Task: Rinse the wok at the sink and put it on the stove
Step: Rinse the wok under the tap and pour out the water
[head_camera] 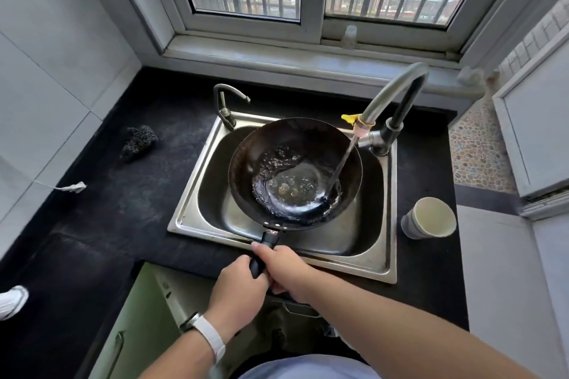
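Both our hands wrap the black straight handle (264, 251) of the dark round steel wok (295, 174): our left hand (238, 284), with a white band on its wrist (211, 340), grips nearer us, and our right hand (281, 264) closes just beyond it. Ahead of our hands the wok hangs over the stainless steel sink (388, 215), water pooling inside. Beyond and right, the curved grey tap (391, 92) pours a thin stream (341, 163) into it. Right of our hands stands a pale paper cup (428, 220).
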### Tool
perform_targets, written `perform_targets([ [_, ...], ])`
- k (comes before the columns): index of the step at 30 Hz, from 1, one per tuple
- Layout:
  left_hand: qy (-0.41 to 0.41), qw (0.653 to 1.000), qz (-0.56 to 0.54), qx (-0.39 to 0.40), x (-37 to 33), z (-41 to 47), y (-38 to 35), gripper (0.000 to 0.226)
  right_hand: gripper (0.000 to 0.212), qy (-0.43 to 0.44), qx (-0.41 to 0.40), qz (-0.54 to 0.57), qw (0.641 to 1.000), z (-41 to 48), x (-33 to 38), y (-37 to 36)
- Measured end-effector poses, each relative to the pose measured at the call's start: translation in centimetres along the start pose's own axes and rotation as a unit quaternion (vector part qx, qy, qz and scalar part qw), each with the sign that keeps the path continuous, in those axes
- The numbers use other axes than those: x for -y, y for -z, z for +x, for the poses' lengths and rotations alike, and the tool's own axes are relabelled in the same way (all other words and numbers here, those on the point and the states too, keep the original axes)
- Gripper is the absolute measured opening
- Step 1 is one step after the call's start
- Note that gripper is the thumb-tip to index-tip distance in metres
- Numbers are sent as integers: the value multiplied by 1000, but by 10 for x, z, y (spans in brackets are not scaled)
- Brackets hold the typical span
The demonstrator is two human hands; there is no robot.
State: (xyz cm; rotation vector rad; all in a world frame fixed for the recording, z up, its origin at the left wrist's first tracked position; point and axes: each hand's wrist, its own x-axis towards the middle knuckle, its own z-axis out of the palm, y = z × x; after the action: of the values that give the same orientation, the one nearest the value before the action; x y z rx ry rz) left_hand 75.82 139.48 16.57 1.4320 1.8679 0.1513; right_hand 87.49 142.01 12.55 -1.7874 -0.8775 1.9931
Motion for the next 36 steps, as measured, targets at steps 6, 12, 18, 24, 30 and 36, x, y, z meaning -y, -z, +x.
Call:
perform_targets([
  [6,3,1000,-6,7,6,4,6,12,37,1,8,22,1000,11,-1,-11],
  [12,5,1000,-16,-1,6,6,7,15,33,7,-26,19,999,11,4,-17],
  [18,-4,1000,-17,6,9,8,11,11,31,29,-55,40,997,14,4,-21],
  [24,-1,999,-25,22,11,9,11,11,33,30,-71,20,997,10,3,-20],
  [30,11,997,-49,58,11,9,5,8,32,14,-78,15,997,5,-3,-15],
  [36,18,994,-68,80,8,7,1,5,30,9,-88,12,996,2,-6,-11],
])
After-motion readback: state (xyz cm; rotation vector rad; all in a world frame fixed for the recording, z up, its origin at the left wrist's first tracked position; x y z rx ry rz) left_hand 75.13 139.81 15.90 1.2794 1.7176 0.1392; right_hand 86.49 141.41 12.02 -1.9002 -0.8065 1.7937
